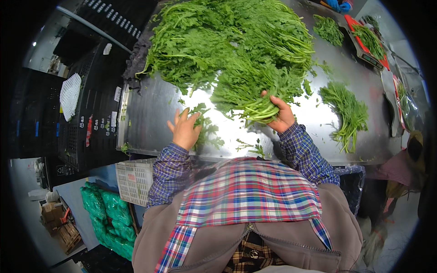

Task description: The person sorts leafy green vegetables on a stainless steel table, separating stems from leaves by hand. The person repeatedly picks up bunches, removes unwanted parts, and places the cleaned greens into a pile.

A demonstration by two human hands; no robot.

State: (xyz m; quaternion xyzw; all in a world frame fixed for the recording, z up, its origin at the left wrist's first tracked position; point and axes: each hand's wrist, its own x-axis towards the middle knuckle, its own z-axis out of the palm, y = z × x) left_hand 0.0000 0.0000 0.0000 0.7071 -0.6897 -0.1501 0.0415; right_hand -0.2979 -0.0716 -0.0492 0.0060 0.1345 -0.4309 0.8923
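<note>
My right hand [282, 117] is closed round the stems of a bunch of leafy greens [257, 108], its leaves pointing away to the left and merging with the pile behind. Fingers apart, my left hand [185, 130] is over the steel table [150, 118]. A small sprig of greens [199, 108] lies at its fingertips; whether they touch it I cannot tell. Loose leaf scraps [248, 146] are scattered between my hands and the near edge. Beyond both hands a large pile of greens [227, 41] covers the far middle of the table.
On the right lies a separate bunch of greens [345, 113]. Behind it is a smaller bunch [328, 31] beside a scale [364, 52] with a red tray. A co-worker's blue-gloved hand [339, 5] shows at the far right. Black crates [98, 91] stand left; a white crate [132, 179] sits below.
</note>
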